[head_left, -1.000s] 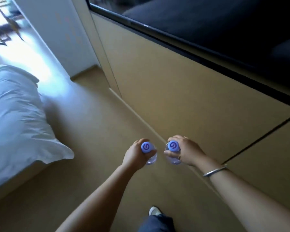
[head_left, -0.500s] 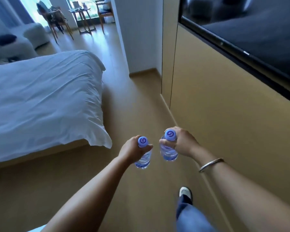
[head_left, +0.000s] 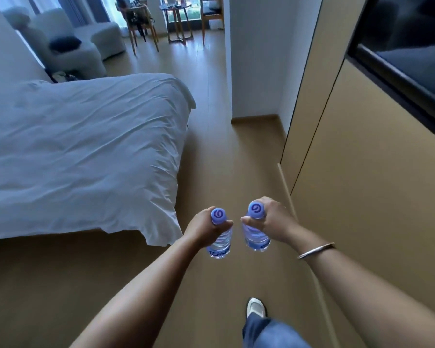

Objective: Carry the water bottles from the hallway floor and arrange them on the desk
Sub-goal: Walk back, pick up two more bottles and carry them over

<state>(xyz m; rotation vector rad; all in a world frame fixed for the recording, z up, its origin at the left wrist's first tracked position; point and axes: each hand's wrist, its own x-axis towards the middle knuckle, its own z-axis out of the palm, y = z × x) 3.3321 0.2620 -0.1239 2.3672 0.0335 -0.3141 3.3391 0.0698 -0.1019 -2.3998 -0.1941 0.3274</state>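
I hold two small clear water bottles with purple caps, upright, side by side in front of me above the wooden floor. My left hand [head_left: 204, 228] grips the neck of the left water bottle [head_left: 220, 243]. The right water bottle [head_left: 256, 238] hangs from my right hand [head_left: 271, 222], which wears a silver bangle at the wrist. The bottles are a little apart and do not touch. A small table [head_left: 177, 23] with chairs stands far ahead by the window; I cannot tell whether it is the desk.
A bed with a white duvet [head_left: 81, 151] fills the left side. A tan panelled wall [head_left: 362, 172] with a dark screen [head_left: 407, 54] runs along the right. A white wall corner [head_left: 251, 71] juts out ahead. A white armchair [head_left: 68, 43] sits far left. My shoe [head_left: 255, 307] is below.
The view has swung up and forward along the passage between bed and wall; the far room with table and chairs has come into sight. Both hands keep their grip on the bottles.
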